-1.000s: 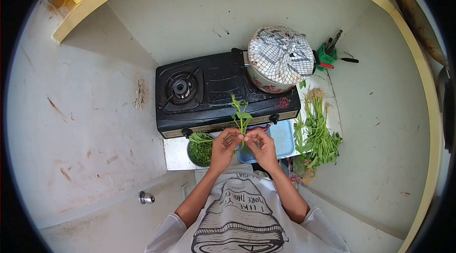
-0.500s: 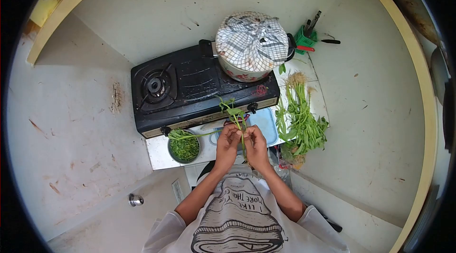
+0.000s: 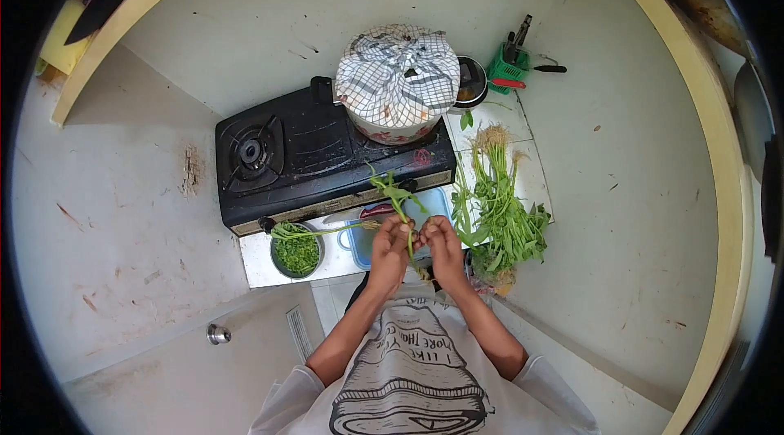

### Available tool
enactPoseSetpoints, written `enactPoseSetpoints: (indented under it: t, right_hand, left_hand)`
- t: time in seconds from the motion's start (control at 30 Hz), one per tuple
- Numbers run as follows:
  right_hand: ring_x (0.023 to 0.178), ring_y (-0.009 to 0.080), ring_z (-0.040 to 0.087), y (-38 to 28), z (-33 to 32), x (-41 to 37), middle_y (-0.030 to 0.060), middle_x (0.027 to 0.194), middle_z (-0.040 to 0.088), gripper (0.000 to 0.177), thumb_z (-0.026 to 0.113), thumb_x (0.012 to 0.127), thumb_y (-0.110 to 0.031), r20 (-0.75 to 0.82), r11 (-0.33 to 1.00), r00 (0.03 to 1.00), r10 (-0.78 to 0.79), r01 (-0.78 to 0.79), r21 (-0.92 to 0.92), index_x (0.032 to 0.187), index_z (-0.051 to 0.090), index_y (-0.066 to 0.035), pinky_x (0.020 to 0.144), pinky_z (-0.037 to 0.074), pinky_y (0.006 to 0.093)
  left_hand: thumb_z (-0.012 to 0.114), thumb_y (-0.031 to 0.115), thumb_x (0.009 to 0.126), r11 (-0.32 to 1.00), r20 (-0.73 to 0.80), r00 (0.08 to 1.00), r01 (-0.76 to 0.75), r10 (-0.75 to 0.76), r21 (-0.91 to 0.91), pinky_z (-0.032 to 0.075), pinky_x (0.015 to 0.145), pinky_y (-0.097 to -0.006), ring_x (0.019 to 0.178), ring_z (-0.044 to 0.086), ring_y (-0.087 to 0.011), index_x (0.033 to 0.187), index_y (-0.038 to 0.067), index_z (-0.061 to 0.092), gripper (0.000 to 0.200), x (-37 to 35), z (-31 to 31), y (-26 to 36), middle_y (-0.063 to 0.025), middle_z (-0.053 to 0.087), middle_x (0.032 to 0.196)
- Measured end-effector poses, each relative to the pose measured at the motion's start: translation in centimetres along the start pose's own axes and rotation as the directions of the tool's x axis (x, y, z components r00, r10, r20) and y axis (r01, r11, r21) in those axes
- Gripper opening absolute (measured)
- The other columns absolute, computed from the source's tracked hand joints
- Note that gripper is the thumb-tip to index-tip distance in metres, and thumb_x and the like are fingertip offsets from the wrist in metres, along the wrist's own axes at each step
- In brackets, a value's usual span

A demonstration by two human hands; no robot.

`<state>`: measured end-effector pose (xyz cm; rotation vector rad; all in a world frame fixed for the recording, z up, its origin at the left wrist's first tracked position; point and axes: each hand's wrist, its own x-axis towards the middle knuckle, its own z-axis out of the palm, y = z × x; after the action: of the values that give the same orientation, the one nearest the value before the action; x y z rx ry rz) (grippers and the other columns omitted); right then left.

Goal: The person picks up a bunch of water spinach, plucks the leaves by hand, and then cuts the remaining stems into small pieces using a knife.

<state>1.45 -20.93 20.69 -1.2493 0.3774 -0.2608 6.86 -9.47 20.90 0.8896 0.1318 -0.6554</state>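
Now your fingertips have parted slightly, low centre of the frame: your left hand (image 3: 389,254) is closed on the stalk (image 3: 398,196), which slants up over the blue tray (image 3: 437,202), leaves uppermost. Your right hand (image 3: 445,251) is just beside it, fingers bent; whether it pinches a scrap, you can't tell from here. That likely leaves the left grip bearing the stalk. Chopped greens (image 3: 296,255) fill the bowl (image 3: 296,276) at lower left, with more stems lying across its rim, and the rooted bunch (image 3: 510,227) lies right of centre
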Motion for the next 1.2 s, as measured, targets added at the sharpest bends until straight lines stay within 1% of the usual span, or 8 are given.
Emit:
enactPoseSetpoints:
  t: [0.03,0.13,0.27,0.53,0.77,0.9,1.1,1.2]
  right_hand:
    - [0.083,0.0101,0.051,0.3,-0.6,0.3,0.0011,0.091,0.051,0.013,0.051,0.109,-0.015,-0.013,0.989,0.999,0.036,-0.033,0.143,0.102,0.052,-0.004,0.080,0.045,0.0267]
    - [0.083,0.0113,0.055,-0.4,-2.7,0.7,0.0022,0.091,0.057,0.015,0.051,0.110,-0.018,-0.008,0.995,1.000,-0.028,0.027,-0.095,0.103,0.053,-0.004,0.081,0.048,0.0291]
    - [0.080,0.0111,0.056,-1.8,-5.2,1.5,0.0032,0.088,0.059,0.009,0.053,0.105,-0.011,-0.088,0.990,0.994,-0.071,0.060,-0.126,0.101,0.055,-0.004,0.078,0.047,0.0280]
    - [0.077,0.0114,0.054,-2.2,-10.7,5.2,0.0028,0.089,0.056,0.004,0.052,0.100,-0.003,-0.237,0.994,0.968,-0.079,0.094,0.052,0.102,0.055,-0.005,0.074,0.046,0.0270]
    - [0.075,0.0161,0.067,5.7,-14.2,5.2,0.0072,0.083,0.071,0.007,0.065,0.095,-0.008,0.004,0.810,1.000,-0.022,0.020,-0.587,0.100,0.066,-0.002,0.070,0.053,0.0314]
    - [0.072,0.0210,0.069,10.3,-14.8,5.1,0.0091,0.079,0.070,0.010,0.069,0.090,-0.007,0.039,0.787,0.996,0.076,-0.036,-0.616,0.098,0.065,-0.002,0.069,0.053,0.0349]
    - [0.069,0.0271,0.069,11.0,-13.7,7.1,0.0118,0.074,0.068,0.011,0.069,0.090,-0.010,0.074,0.748,0.991,-0.115,0.136,-0.649,0.097,0.065,-0.003,0.067,0.054,0.0382]
    - [0.071,0.0333,0.071,12.6,-14.1,7.7,0.0147,0.075,0.070,0.013,0.071,0.089,-0.014,-0.001,0.587,1.000,-0.029,0.016,-0.809,0.096,0.067,-0.004,0.068,0.055,0.0431]
  left_hand:
    - [0.055,0.013,0.108,1.000,-0.011,1.000,-0.023,0.023,0.012,0.049,0.084,-0.0281,0.095,0.057,-0.0103,0.121,0.006,0.056,0.014,0.1,0.2,0.1,-0.0028,0.061,0.108]
    - [0.055,0.012,0.107,0.997,-0.018,0.998,-0.060,0.061,0.054,0.048,0.080,-0.0286,0.091,0.056,-0.0101,0.120,0.007,0.056,0.014,0.4,0.5,0.9,-0.0024,0.061,0.109]
    - [0.058,0.011,0.105,0.968,-0.018,0.998,-0.053,0.059,0.247,0.045,0.073,-0.0268,0.082,0.055,-0.0092,0.119,0.005,0.057,0.015,1.0,0.1,2.1,-0.0021,0.063,0.103]
    - [0.062,0.012,0.102,0.893,-0.113,0.984,-0.071,0.135,0.445,0.039,0.062,-0.0206,0.071,0.051,-0.0050,0.115,0.006,0.062,0.014,1.0,-0.7,3.7,0.0000,0.065,0.092]
    - [0.062,0.017,0.104,0.948,-0.242,0.961,-0.051,0.132,0.315,0.038,0.060,-0.0192,0.068,0.049,-0.0034,0.110,0.005,0.064,0.013,1.1,0.5,3.1,0.0006,0.065,0.091]
    - [0.060,0.018,0.106,0.954,-0.247,0.958,-0.067,0.143,0.292,0.038,0.061,-0.0192,0.069,0.049,-0.0038,0.110,0.006,0.064,0.013,0.9,0.3,2.5,0.0008,0.063,0.090]
    - [0.058,0.018,0.107,0.968,-0.265,0.953,-0.081,0.144,0.236,0.039,0.062,-0.0201,0.072,0.050,-0.0044,0.109,0.008,0.065,0.012,0.5,-0.2,1.6,0.0005,0.063,0.091]
    - [0.058,0.018,0.107,0.971,-0.257,0.955,-0.093,0.150,0.218,0.039,0.063,-0.0206,0.075,0.051,-0.0060,0.109,0.007,0.064,0.013,0.5,-0.1,1.0,0.0002,0.062,0.099]
